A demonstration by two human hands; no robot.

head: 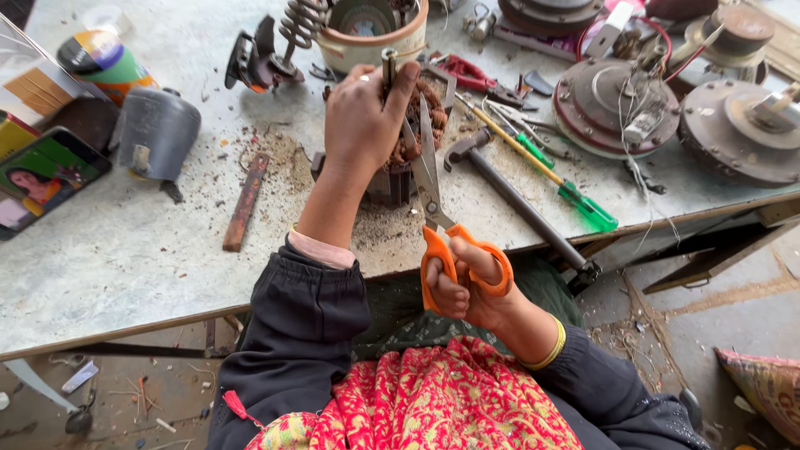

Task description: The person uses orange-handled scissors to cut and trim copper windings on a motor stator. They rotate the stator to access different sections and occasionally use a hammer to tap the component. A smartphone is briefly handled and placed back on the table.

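two hands at a grey workbench (125,250). left hand (362,117) closed over a copper-wound motor core (408,142), near the bench edge. right hand (467,287) fingers through orange handles of scissors (433,200), gripping; blades point into the windings. hammer (517,204) just beside.

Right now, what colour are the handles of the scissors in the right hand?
Bright orange, on the scissors gripped by the right hand; head view shows them best.

Orange plastic-handled scissors (450,242) are popping against the dusty grey counter (125,250), a green see-through-handled screwdriver (583,207) is glowing, coppery-brown wire windings (414,125) are showing, red floral-patterned cloth (433,400) is stealing it.
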